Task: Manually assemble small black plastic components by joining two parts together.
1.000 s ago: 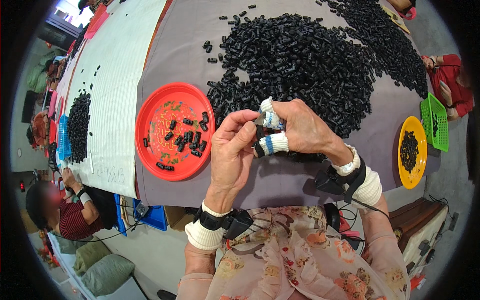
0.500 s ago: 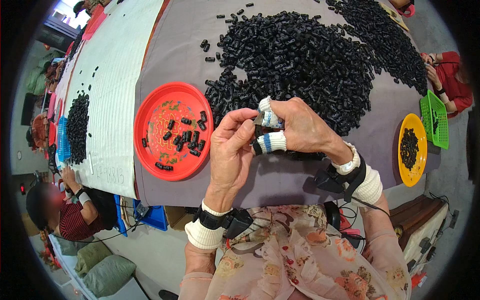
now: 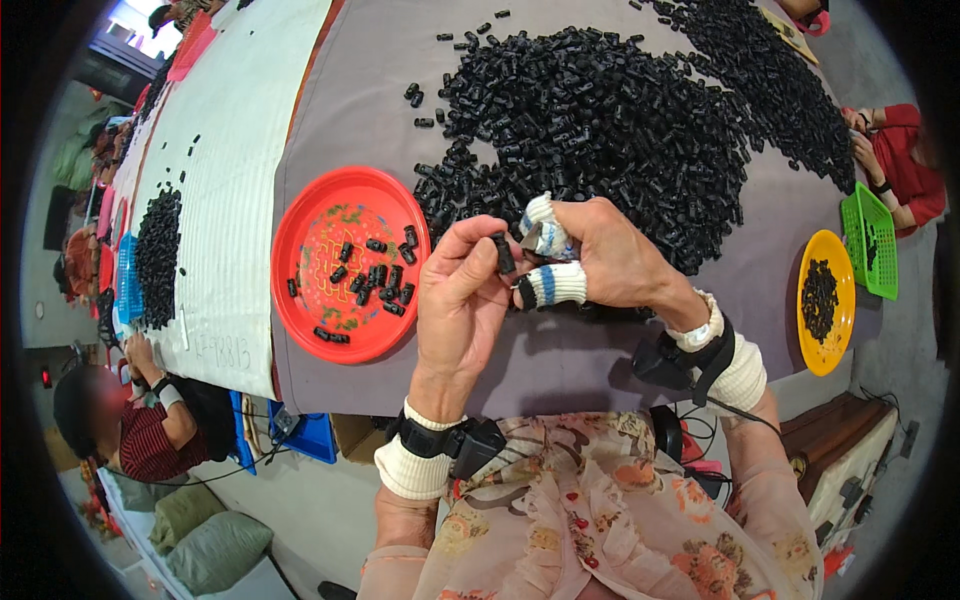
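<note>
Currently, taking the hands as dial centre and twelve as straight ahead: left hand (image 3: 458, 305) has thumb and forefinger clamped on one small black tube (image 3: 503, 253), near upright, top leaning toward eleven. Right hand (image 3: 622, 255) just beside it at three o'clock; cloth wraps (image 3: 556, 284), white with blue marks, on two of its digits. Those two stand apart, gap facing nine. Grey sliver (image 3: 531, 238) by the upper wrap, too small to identify; cannot tell whether the right fingers grip it, nor whether they touch the tube.

Red plate (image 3: 300, 225) near the left hand at nine o'clock, loose black tubes lying on it, mostly toward its three o'clock side. Big pile of tubes (image 3: 590, 120) from twelve to one, on grey cloth (image 3: 370, 100). Yellow plate (image 3: 842, 270) well apart at three, dark bits heaped in it; green basket (image 3: 862, 205) just past it, at the plate's one o'clock. Far off at nine, another dark heap (image 3: 158, 265) on pale cloth (image 3: 235, 150). Person in striped shirt (image 3: 160, 435) at eight.
</note>
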